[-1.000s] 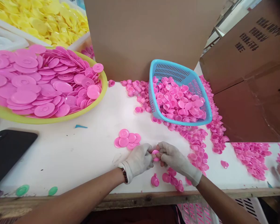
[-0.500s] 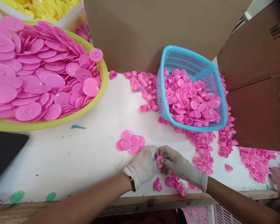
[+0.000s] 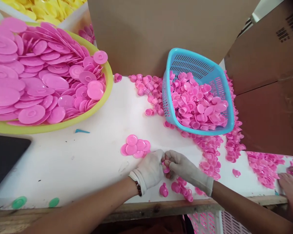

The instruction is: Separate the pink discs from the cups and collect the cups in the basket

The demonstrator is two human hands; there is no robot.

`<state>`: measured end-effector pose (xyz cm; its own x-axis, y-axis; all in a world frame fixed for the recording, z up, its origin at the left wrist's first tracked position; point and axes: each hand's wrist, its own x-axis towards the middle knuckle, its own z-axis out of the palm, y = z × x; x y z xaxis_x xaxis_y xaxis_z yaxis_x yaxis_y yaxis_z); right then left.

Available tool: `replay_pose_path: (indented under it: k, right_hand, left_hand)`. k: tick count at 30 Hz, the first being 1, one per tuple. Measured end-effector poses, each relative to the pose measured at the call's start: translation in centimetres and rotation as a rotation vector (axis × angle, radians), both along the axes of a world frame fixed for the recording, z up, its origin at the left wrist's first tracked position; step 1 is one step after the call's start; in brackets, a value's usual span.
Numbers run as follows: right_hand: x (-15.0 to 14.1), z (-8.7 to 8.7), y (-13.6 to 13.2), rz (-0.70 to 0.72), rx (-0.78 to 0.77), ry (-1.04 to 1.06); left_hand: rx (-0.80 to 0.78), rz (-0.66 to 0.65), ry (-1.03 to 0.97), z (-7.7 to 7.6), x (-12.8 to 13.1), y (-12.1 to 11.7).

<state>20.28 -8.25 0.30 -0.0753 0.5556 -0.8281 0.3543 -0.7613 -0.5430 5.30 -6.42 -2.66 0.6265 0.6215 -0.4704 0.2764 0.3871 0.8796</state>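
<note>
My left hand (image 3: 149, 169), in a white glove with bare fingertips, is closed on a small pink plastic toy piece (image 3: 165, 168). Gloved in the same way, my right hand (image 3: 187, 171) pinches that piece from the other side. Fingers cover much of it, so I cannot tell whether it is a cup or a saucer. Just beyond my left hand lies a small cluster of pink toy saucers (image 3: 131, 149). A pink toy cup (image 3: 163, 190) and a small group of cups (image 3: 182, 189) lie near the table edge, below my hands.
A yellow basin (image 3: 104, 100) heaped with pink saucers stands left. A blue basket (image 3: 169, 94) of pink toy pieces stands right, with loose cups (image 3: 211, 156) around it. Cardboard (image 3: 161, 29) closes off the back. Another person's hand (image 3: 288, 187) is at far right.
The pink piece has turned between my fingers and is a little more covered. Both hands stay together in nearly the same spot. The view has shifted slightly.
</note>
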Motion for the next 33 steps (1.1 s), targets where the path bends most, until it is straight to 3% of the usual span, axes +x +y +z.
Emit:
replay_pose_path:
  k: [5,8,12,14,16,18,19,21,23,25,27,30,33]
  right_hand:
    - [0.1,-1.0,-1.4,-0.064,0.153,0.019]
    - [0.6,-1.2,-1.7,-0.018,0.185,0.053]
    - [1.8,1.4,-0.6,0.061,0.214,-0.021]
    - [2.7,3.8,0.2,-0.043,0.353,-0.011]
    - [3.6,5.9,1.0,-0.266,0.577,0.094]
    - [3.9,6.9,1.6,-0.469,0.707,0.181]
    - [3.6,6.8,1.8,-0.498,0.717,0.201]
    - [2.2,5.5,2.1,-0.364,0.653,0.158]
    - [0.1,3.3,2.5,-0.063,0.594,-0.011]
    - [-2.2,1.1,3.1,0.235,0.686,-0.242]
    - [-3.9,-0.5,4.0,0.425,0.802,-0.387]
    - [-4.7,-1.3,5.2,0.564,0.849,-0.434]
    - [-3.9,-1.0,5.3,0.552,0.827,-0.406]
  left_hand:
    - [0.268,-0.176,0.162,0.5,-0.4,0.2]
    - [0.475,-0.321,0.251,0.7,-1.1,-0.1]
    - [0.581,-0.402,0.368,2.0,-1.7,-0.9]
    - [0.545,-0.497,0.405,2.9,-1.6,-1.7]
    - [0.545,-0.627,0.409,3.3,-1.3,-2.5]
    - [0.646,-0.755,0.394,3.1,-1.0,-3.2]
    - [0.711,-0.791,0.385,2.8,-0.9,-3.4]
    - [0.81,-0.78,0.385,2.2,-0.7,-3.5]
    - [0.836,-0.685,0.445,1.8,-0.7,-3.2]
    - [0.827,-0.607,0.538,1.7,-0.7,-2.8]
    - [0.831,-0.552,0.58,1.8,-0.6,-2.5]
    - [0.829,-0.471,0.529,1.6,-0.6,-2.4]
    - [0.787,-0.392,0.457,1.4,-0.8,-2.1]
